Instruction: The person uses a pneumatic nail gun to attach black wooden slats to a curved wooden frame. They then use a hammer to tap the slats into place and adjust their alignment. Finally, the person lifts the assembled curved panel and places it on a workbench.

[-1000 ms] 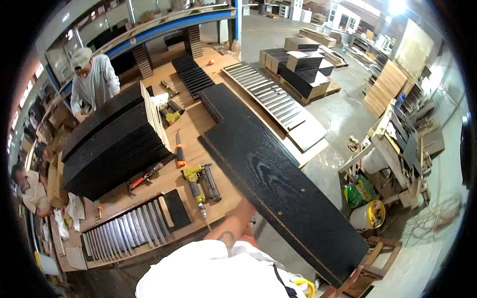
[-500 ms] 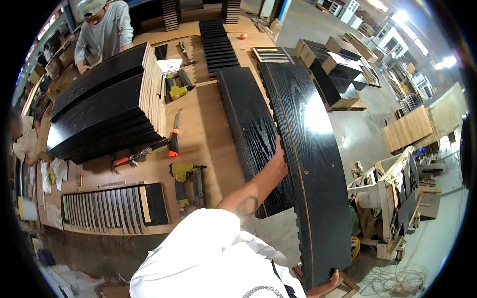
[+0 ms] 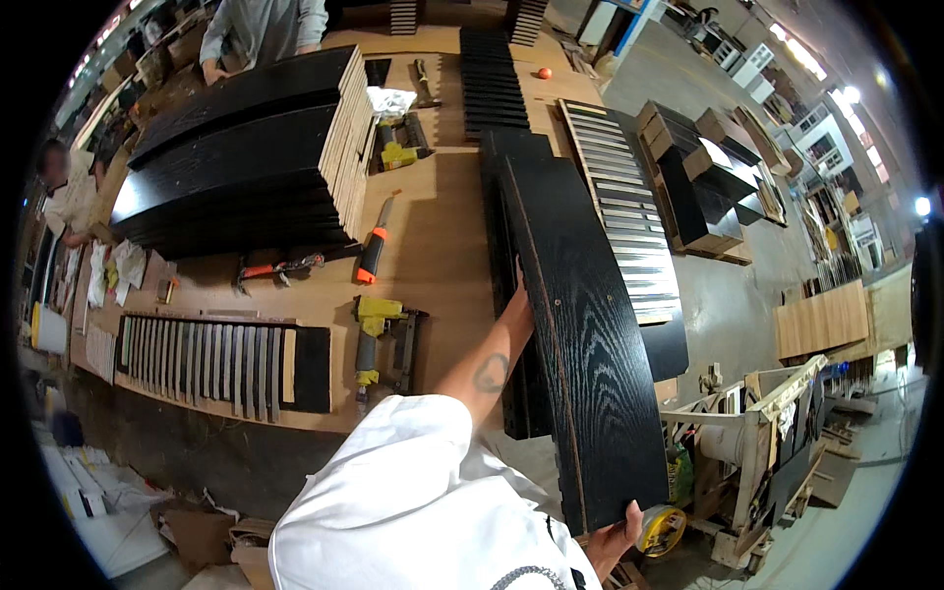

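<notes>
A long black wood-grain panel with a notched left edge hangs tilted in front of me, held in both hands. My left hand grips its left edge about midway, its fingers mostly hidden behind the board. At the near end my right hand clasps the lower corner, thumb showing on the face. Just behind and left of the held panel is another black panel, largely covered by it. To the right, a slatted black board with pale strips lies at the table's edge.
On the wooden table are a stack of black panels, a yellow nail gun, an orange-handled saw, a hammer and another slatted board. A co-worker stands beyond the stack. Black boxes stand right.
The held panel has swung left over the other panel, uncovering the slatted board on the right. My view has shifted too. Both hands keep their grip.
</notes>
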`<state>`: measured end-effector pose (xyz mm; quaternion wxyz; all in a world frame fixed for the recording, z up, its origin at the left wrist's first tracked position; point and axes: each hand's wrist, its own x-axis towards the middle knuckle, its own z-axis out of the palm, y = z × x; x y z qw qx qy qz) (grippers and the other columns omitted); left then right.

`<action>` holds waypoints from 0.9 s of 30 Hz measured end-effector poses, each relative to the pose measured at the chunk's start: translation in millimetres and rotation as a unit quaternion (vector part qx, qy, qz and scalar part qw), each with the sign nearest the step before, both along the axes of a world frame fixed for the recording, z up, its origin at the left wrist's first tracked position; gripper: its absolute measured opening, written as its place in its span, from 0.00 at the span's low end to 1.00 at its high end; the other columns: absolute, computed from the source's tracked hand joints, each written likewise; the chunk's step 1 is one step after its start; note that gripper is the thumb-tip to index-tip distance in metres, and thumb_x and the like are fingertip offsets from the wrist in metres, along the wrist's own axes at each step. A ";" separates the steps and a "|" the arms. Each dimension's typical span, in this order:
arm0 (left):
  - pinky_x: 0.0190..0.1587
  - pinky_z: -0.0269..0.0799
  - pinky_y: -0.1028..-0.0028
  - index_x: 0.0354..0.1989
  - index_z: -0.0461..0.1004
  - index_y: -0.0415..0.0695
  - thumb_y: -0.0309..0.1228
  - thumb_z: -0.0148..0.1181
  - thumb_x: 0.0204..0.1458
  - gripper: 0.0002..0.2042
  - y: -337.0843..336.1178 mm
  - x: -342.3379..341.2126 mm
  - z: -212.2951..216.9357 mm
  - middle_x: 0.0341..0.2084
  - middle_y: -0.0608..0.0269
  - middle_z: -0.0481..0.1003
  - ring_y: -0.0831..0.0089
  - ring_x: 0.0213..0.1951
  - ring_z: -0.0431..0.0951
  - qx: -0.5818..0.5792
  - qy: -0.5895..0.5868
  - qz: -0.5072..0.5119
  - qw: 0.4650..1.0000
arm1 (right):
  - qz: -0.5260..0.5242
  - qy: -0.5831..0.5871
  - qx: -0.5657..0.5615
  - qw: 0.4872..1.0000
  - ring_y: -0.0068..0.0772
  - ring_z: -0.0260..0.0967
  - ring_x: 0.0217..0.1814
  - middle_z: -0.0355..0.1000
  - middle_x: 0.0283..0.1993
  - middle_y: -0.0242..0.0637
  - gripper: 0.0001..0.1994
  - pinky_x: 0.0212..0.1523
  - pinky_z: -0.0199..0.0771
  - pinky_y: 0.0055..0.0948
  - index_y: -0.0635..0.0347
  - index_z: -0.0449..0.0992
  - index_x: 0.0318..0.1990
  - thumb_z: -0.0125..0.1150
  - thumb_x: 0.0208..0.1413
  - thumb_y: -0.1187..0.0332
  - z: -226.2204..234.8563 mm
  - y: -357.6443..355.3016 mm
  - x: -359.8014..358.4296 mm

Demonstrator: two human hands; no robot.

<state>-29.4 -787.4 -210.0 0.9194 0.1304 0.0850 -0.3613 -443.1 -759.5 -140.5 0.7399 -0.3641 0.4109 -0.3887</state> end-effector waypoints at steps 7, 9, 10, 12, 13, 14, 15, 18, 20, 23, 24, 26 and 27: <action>0.53 0.75 0.56 0.58 0.72 0.41 0.58 0.42 0.62 0.32 -4.3 27.4 -9.5 0.50 0.53 0.76 0.57 0.50 0.77 0.014 0.082 0.012 0.996 | 0.008 0.040 -0.003 0.999 0.46 0.73 0.57 0.68 0.63 0.50 0.30 0.52 0.80 0.49 0.63 0.62 0.66 0.59 0.59 0.60 -4.8 -16.3 0.5; 0.54 0.74 0.56 0.58 0.72 0.41 0.60 0.42 0.62 0.33 -8.7 34.9 20.6 0.50 0.53 0.76 0.57 0.50 0.77 0.022 0.106 -0.007 0.994 | -0.032 0.066 -0.012 0.997 0.47 0.73 0.58 0.68 0.63 0.50 0.30 0.53 0.79 0.49 0.63 0.61 0.67 0.58 0.59 0.59 0.8 -16.5 -6.3; 0.62 0.63 0.53 0.64 0.64 0.43 0.68 0.42 0.56 0.41 -3.5 29.9 48.0 0.57 0.49 0.69 0.54 0.58 0.69 0.042 0.026 -0.047 0.998 | -0.054 0.081 -0.011 0.995 0.47 0.72 0.58 0.68 0.63 0.50 0.30 0.53 0.78 0.50 0.63 0.61 0.67 0.58 0.59 0.59 0.6 -15.7 -9.7; 0.71 0.47 0.49 0.72 0.53 0.47 0.77 0.43 0.49 0.51 0.9 19.7 58.7 0.66 0.43 0.59 0.49 0.67 0.58 0.099 -0.090 -0.063 0.989 | -0.059 0.095 -0.011 0.994 0.47 0.72 0.58 0.67 0.63 0.50 0.31 0.54 0.78 0.50 0.63 0.61 0.67 0.58 0.59 0.58 0.6 -16.5 -5.3; 0.71 0.46 0.48 0.73 0.52 0.47 0.75 0.44 0.50 0.51 -24.2 17.2 29.3 0.67 0.43 0.58 0.48 0.67 0.58 0.061 -0.092 -0.059 0.992 | -0.059 0.098 -0.009 0.993 0.47 0.71 0.58 0.67 0.63 0.50 0.31 0.54 0.77 0.50 0.62 0.61 0.67 0.58 0.60 0.58 -2.4 -20.6 4.3; 0.71 0.46 0.47 0.73 0.51 0.48 0.74 0.46 0.50 0.50 -37.9 13.0 16.3 0.67 0.42 0.57 0.47 0.67 0.58 0.021 -0.089 -0.052 0.994 | -0.049 0.097 -0.008 0.994 0.47 0.71 0.59 0.67 0.63 0.50 0.31 0.55 0.77 0.50 0.62 0.61 0.67 0.57 0.60 0.58 -1.1 -25.1 10.0; 0.67 0.54 0.51 0.72 0.53 0.49 0.69 0.49 0.52 0.46 -50.2 11.3 3.1 0.66 0.44 0.60 0.50 0.63 0.63 -0.046 -0.074 -0.059 0.994 | -0.034 0.088 -0.011 0.995 0.47 0.71 0.59 0.67 0.64 0.50 0.31 0.55 0.76 0.50 0.62 0.61 0.67 0.57 0.60 0.58 -2.3 -28.2 18.8; 0.56 0.76 0.63 0.67 0.62 0.50 0.51 0.57 0.59 0.31 -65.1 -12.2 7.5 0.61 0.52 0.69 0.60 0.50 0.76 -0.296 -0.054 -0.071 0.951 | -0.022 0.094 -0.020 0.995 0.47 0.70 0.60 0.66 0.64 0.50 0.31 0.56 0.75 0.50 0.62 0.60 0.67 0.56 0.60 0.57 0.7 -37.3 38.6; 0.58 0.74 0.61 0.65 0.63 0.49 0.46 0.55 0.62 0.26 -71.6 -21.5 1.9 0.60 0.53 0.68 0.62 0.51 0.74 -0.462 -0.052 -0.091 0.881 | -0.003 0.095 -0.023 0.995 0.48 0.70 0.60 0.66 0.64 0.50 0.31 0.56 0.74 0.50 0.62 0.60 0.68 0.56 0.61 0.56 -0.4 -47.4 60.9; 0.62 0.67 0.58 0.68 0.55 0.48 0.49 0.52 0.62 0.30 -60.0 -25.2 23.5 0.64 0.53 0.61 0.59 0.57 0.67 -0.257 -0.107 -0.109 0.954 | 0.024 0.092 -0.027 0.995 0.48 0.69 0.61 0.65 0.65 0.50 0.31 0.57 0.73 0.50 0.62 0.60 0.68 0.55 0.61 0.55 1.9 -55.5 86.0; 0.63 0.64 0.57 0.69 0.53 0.48 0.50 0.51 0.63 0.31 -55.8 -17.8 35.3 0.65 0.53 0.59 0.58 0.60 0.65 -0.209 -0.137 -0.114 0.961 | 0.035 0.084 -0.027 0.995 0.48 0.69 0.61 0.65 0.65 0.50 0.31 0.58 0.73 0.50 0.62 0.59 0.68 0.55 0.61 0.55 3.5 -60.4 93.6; 0.66 0.60 0.55 0.71 0.48 0.47 0.52 0.50 0.63 0.34 -44.5 -9.0 71.0 0.68 0.53 0.54 0.56 0.64 0.60 -0.135 -0.192 -0.123 0.964 | 0.046 0.087 -0.041 0.994 0.48 0.68 0.61 0.65 0.65 0.50 0.32 0.58 0.72 0.50 0.62 0.59 0.68 0.55 0.61 0.54 3.0 -62.9 102.5; 0.67 0.57 0.54 0.72 0.46 0.47 0.53 0.49 0.63 0.36 -37.4 3.0 92.8 0.69 0.52 0.52 0.55 0.66 0.57 -0.086 -0.254 -0.082 0.960 | 0.054 0.084 -0.050 0.994 0.48 0.68 0.61 0.65 0.65 0.50 0.32 0.59 0.71 0.50 0.61 0.59 0.68 0.54 0.62 0.54 2.7 -63.1 109.6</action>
